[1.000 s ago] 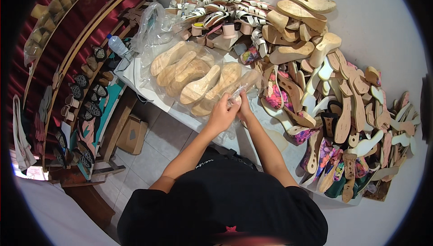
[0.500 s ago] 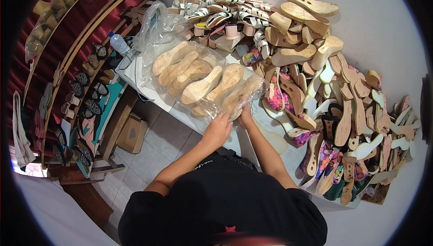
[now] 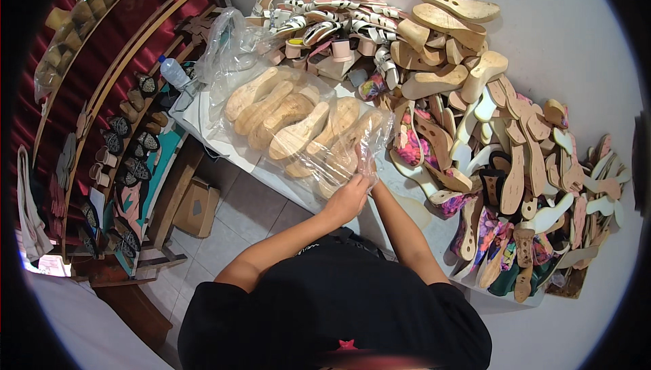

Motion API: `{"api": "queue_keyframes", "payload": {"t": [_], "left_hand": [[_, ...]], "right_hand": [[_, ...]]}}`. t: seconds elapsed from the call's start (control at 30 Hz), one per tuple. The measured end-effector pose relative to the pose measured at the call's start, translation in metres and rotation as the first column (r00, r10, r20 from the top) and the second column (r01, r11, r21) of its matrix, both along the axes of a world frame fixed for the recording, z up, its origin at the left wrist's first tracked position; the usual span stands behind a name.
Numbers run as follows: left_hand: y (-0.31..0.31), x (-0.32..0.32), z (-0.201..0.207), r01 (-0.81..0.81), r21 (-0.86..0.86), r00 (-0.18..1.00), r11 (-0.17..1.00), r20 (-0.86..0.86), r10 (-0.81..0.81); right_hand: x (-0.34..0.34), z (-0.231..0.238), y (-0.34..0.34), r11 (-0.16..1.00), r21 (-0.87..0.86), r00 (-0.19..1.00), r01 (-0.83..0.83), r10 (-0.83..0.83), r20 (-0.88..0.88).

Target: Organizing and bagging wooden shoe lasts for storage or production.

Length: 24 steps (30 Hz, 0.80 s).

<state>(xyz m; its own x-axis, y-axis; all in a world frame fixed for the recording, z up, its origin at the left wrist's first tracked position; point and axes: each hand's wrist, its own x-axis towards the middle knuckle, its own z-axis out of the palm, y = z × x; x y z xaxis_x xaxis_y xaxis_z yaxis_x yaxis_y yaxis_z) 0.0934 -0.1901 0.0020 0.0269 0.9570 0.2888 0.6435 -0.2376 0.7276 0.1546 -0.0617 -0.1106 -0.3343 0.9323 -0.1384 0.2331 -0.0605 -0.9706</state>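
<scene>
On my feed, the left hand has its fingers pinched shut on the near right edge of a clear plastic bag. The right hand is just beyond it, so close that the 2 look to be together; its fingers point away from the person at the bag's right end. Glare on the film covers those fingers, so I cannot tell whether they grip it, or lie inside it or behind it.

The bag lies on the left part of the white table. Through the film I count at least 6 pale wooden shoe forms, side by side and slanting from far right to near left. Crumpled clear plastic stands up at the table's far left.

Beyond the bag I see a pile of white strapped sandals. To the right, a large heap of wooden soles spreads along the wall, with flowered shoes among them.

On my left, a blue-capped bottle is by the table corner, near a rack of shoes. A cardboard box sits on the tiled floor.
</scene>
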Motion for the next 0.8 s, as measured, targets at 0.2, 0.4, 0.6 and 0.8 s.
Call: {"api": "queue_keyframes", "payload": {"t": [0.2, 0.4, 0.6, 0.8], "left_hand": [[-0.006, -0.003, -0.035, 0.171, -0.174, 0.984, 0.970, -0.019, -0.176], [-0.014, -0.016, -0.061, 0.194, -0.197, 0.893, 0.961, -0.370, -0.256], [-0.014, -0.016, -0.075, 0.171, -0.069, 0.885, 0.983, -0.428, -0.184], [-0.031, -0.032, -0.071, 0.048, 0.155, 0.844, 0.987, -0.534, 0.043]], "right_hand": [[0.021, -0.011, 0.008, 0.985, 0.144, 0.960, -0.095, 0.053, 0.274], [0.064, 0.041, 0.011, 0.909, -0.391, 0.926, 0.140, -0.261, -0.275], [0.046, 0.054, 0.010, 0.936, -0.352, 0.975, 0.004, -0.081, -0.205], [0.031, 0.029, 0.005, 0.884, -0.455, 0.853, -0.105, -0.156, -0.498]]}}
